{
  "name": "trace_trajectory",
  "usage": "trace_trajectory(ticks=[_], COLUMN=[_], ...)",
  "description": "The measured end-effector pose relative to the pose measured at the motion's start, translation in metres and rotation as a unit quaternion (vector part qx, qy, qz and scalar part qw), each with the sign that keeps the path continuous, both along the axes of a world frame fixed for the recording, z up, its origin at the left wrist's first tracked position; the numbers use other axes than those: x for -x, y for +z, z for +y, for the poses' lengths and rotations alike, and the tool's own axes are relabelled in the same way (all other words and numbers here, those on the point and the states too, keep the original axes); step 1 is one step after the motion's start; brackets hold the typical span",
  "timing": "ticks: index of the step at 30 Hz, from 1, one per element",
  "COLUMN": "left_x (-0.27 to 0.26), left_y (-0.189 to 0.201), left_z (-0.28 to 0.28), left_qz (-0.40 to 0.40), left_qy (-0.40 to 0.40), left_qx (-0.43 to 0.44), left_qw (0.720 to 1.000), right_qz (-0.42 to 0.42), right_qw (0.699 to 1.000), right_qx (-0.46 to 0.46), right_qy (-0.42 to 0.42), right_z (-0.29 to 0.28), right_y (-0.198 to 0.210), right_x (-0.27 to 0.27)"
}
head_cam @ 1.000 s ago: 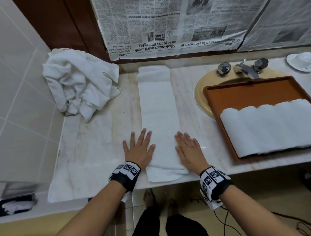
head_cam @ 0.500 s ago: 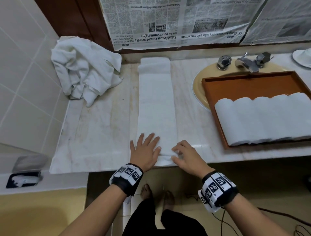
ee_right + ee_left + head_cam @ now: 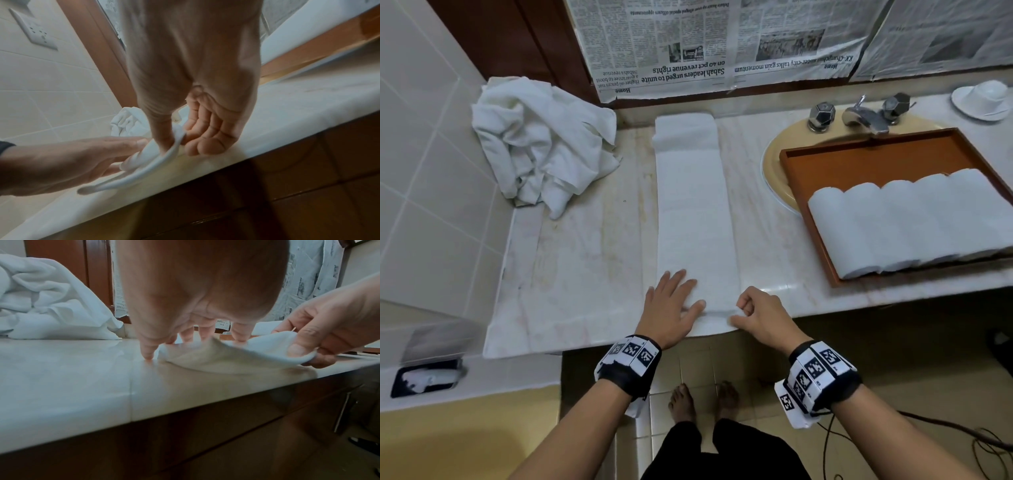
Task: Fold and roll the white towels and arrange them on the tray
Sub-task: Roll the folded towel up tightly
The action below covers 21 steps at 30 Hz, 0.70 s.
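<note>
- Your left hand (image 3: 671, 308) lies flat on the near end of the folded towel (image 3: 695, 219), its fingers (image 3: 240, 331) straight and slightly spread, pressing the cloth onto the worktop (image 3: 585, 260).
- Your right hand (image 3: 763, 317) pinches the near right corner of that towel between thumb and forefinger; the other fingers (image 3: 205, 142) curl loosely beside it. The left wrist view shows the corner lifted off the worktop.
- The folded towel runs as a long narrow strip from the near edge of the worktop to the back wall, with its far end doubled over.
- The tray (image 3: 866, 161) sits to your right, partly over the sink (image 3: 777, 164), and holds a row of rolled towels (image 3: 914, 219) lying side by side, touching, along its near edge.
- A heap of unfolded towels (image 3: 541, 144) lies in the far left corner of the worktop, well apart from the strip.
- Newspaper sheets (image 3: 688, 44) hang on the wall behind, above the tap (image 3: 863, 116).
</note>
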<state>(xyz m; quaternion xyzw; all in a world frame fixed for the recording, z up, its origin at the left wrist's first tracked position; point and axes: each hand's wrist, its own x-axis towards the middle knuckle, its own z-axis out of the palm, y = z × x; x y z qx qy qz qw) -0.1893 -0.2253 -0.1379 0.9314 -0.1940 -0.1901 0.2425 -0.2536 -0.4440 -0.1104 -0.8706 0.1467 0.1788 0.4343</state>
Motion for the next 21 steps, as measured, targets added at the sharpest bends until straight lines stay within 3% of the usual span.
trace_trajectory(ticks=[6,14,21], left_x=[-0.0018,-0.0043,-0.0085], left_y=[0.0026,0.0048,0.0067], left_z=[0.0053,0.0067,0.0060], left_qz=[0.016,0.017,0.043], left_qy=[-0.004,0.001,0.000], left_qx=[0.033,0.042,0.043], left_qw=[0.999,0.999,0.998], right_qz=[0.006,0.022,0.030], right_qw=[0.999,0.999,0.999], right_qx=[0.023,-0.025,-0.013], right_qy=[-0.035,-0.028,-0.016], right_z=[0.0060,0.0050,0.0010], right_y=[-0.0032,-0.0046,-0.0020], right_x=[0.0046,0.0096,0.0059])
